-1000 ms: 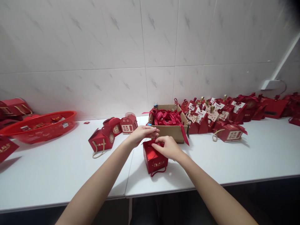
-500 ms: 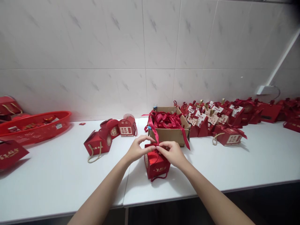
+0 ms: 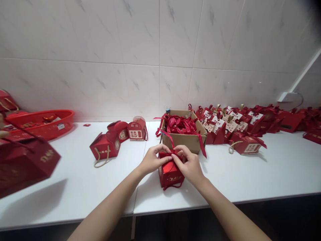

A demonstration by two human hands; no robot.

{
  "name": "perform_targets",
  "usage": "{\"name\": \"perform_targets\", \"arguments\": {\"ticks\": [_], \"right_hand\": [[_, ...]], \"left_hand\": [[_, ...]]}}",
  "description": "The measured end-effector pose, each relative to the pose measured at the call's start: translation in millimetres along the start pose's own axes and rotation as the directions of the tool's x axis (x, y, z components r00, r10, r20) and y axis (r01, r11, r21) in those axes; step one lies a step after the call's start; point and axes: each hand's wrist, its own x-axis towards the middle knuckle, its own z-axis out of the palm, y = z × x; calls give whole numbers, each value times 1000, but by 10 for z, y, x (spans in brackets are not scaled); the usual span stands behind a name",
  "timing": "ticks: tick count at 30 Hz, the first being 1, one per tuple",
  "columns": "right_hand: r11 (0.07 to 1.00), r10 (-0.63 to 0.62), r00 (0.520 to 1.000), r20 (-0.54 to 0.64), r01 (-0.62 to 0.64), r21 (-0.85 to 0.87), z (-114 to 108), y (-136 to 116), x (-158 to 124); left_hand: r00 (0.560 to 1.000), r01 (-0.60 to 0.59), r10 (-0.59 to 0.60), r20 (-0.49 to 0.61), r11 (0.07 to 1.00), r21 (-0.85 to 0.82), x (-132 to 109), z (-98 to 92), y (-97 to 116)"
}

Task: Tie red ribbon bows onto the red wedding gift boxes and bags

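A small red gift box (image 3: 172, 174) with gold lettering and a dark red cord handle sits on the white table in front of me. Over its top, my left hand (image 3: 154, 160) pinches a red ribbon (image 3: 168, 154) from the left side. From the right, my right hand (image 3: 188, 162) grips the same ribbon, the fingertips of both hands almost meeting. Part of the knot is hidden by my fingers. Just behind stands a cardboard box (image 3: 184, 143) heaped with loose red ribbons (image 3: 181, 124).
Several red gift boxes (image 3: 105, 147) stand to the left, near a red plastic basket (image 3: 57, 125). At far left another person's hand (image 3: 3, 129) holds a red box (image 3: 27, 164) by its handle. Many red boxes (image 3: 220, 130) crowd the right, one box (image 3: 247, 143) lying nearer.
Both hands have drawn the ribbon in closer over the box top. At far left, the red box has moved right and up, carried by another person's hand. The view has shifted slightly.
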Motion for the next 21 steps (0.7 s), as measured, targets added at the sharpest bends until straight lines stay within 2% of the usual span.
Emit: {"name": "perform_targets", "arguments": {"ticks": [6, 10, 13, 17, 21], "right_hand": [[997, -30, 1000, -4, 31, 70, -29, -19, -7], [999, 1, 1000, -23, 0, 41, -40, -31, -9], [999, -35, 999, -20, 35, 13, -52, -33, -13], [987, -144, 988, 48, 147, -69, -98, -11, -18], [949, -165, 974, 153, 199, -246, -160, 0, -8]], "left_hand": [[1000, 7, -7, -8, 1000, -12, 5, 11, -6], [1000, 18, -18, -19, 1000, -23, 8, 28, -15], [999, 26, -26, -32, 1000, -15, 5, 34, -9], [999, 14, -14, -34, 1000, -3, -8, 38, 6], [998, -28, 30, -54, 999, 43, -25, 48, 24]]}}
